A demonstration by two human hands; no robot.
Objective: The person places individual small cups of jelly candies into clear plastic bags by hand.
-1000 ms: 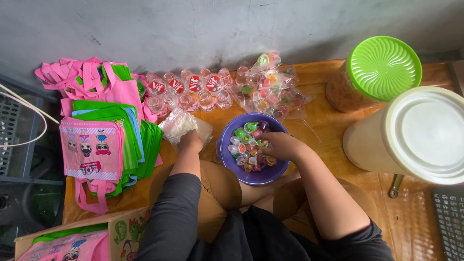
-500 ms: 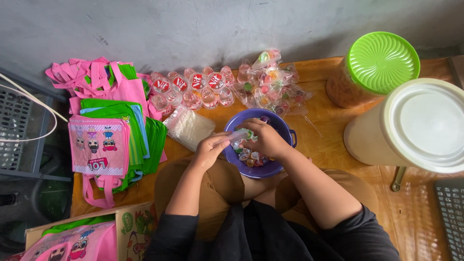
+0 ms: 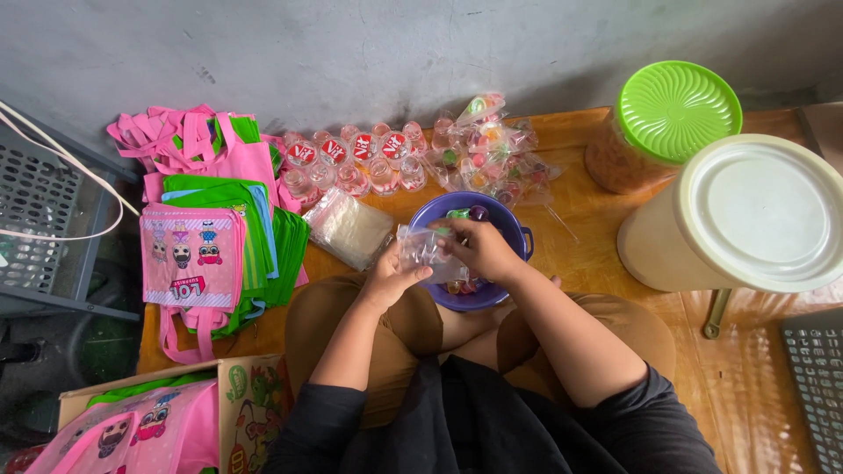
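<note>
In the middle of the frame the person holds a small clear plastic bag just above the left rim of a purple bowl. The bag is thin, transparent and crumpled, with a little shine on it; what is inside I cannot tell. The left hand grips it from below, the fingers closed around its lower part. The right hand is at the bag's right end, fingers pressed together on it, directly over the bowl.

The bowl stands on a wooden surface between the person's knees, and it holds small round coloured candies, mostly covered by the right hand. Around the bowl there is little free room. To the upper left, just beside it, lies a flat stack of clear bags. Above it, along the grey wall, stands a row of small sealed cups, and to the right of them is a heap of filled candy packets. At the upper right stands a jar with a green lid, and below it a large cream container with a white lid, close to the right forearm. On the left of the frame lies a pile of pink and green cloth bags, well apart from the hands. A cardboard box at the lower left holds more such bags.
</note>
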